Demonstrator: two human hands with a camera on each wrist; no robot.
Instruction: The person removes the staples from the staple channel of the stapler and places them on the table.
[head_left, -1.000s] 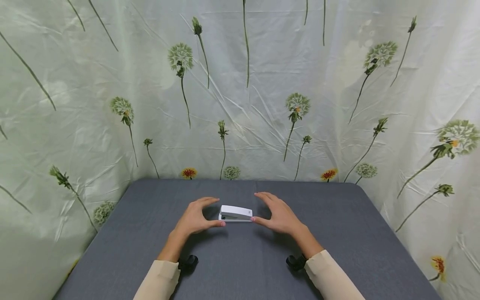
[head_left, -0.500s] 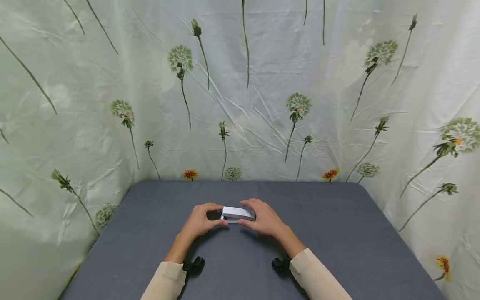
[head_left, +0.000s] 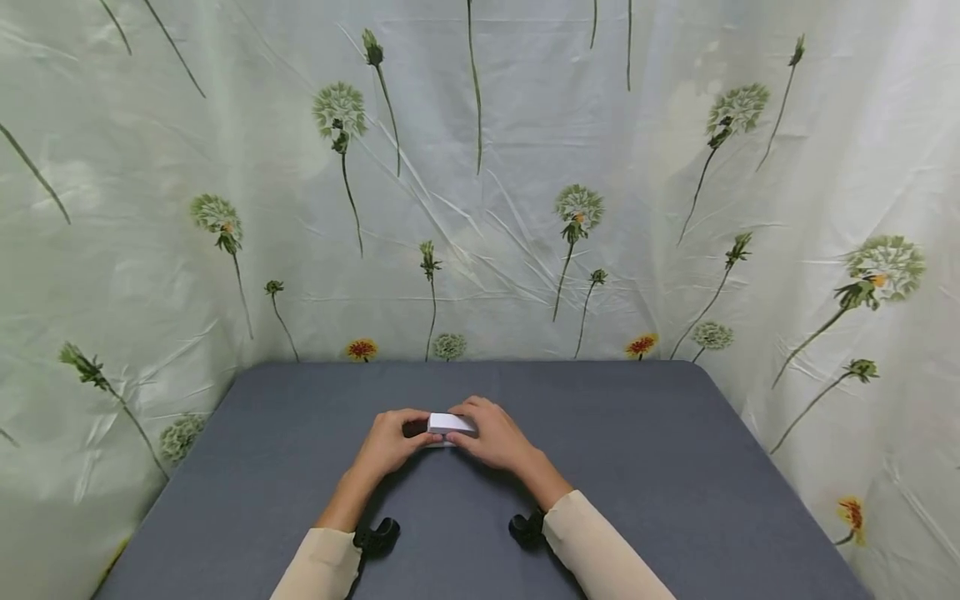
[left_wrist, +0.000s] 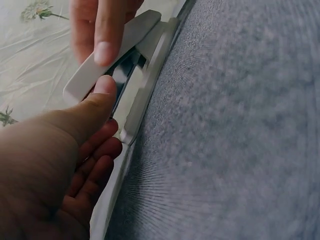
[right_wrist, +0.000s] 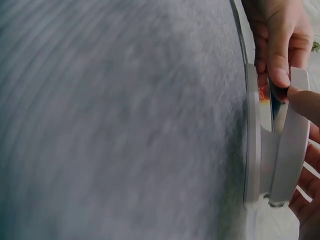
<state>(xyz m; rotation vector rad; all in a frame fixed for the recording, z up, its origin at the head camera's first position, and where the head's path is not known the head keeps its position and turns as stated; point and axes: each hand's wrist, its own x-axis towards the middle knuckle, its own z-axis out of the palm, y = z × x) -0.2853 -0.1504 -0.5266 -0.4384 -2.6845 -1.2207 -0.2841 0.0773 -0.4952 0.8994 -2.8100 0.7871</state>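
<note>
White stapler [head_left: 450,423], top [right_wrist: 291,155] angled above base [right_wrist: 253,150], shiny metal [left_wrist: 123,75] between; left hand [head_left: 392,437], right hand [head_left: 492,433] pinch it.

- No text, label, brand, number or sign can be read in any view.
- White stapler [right_wrist: 290,155]: no lettering can be made out on its visible faces, from head or wrist cameras.
</note>
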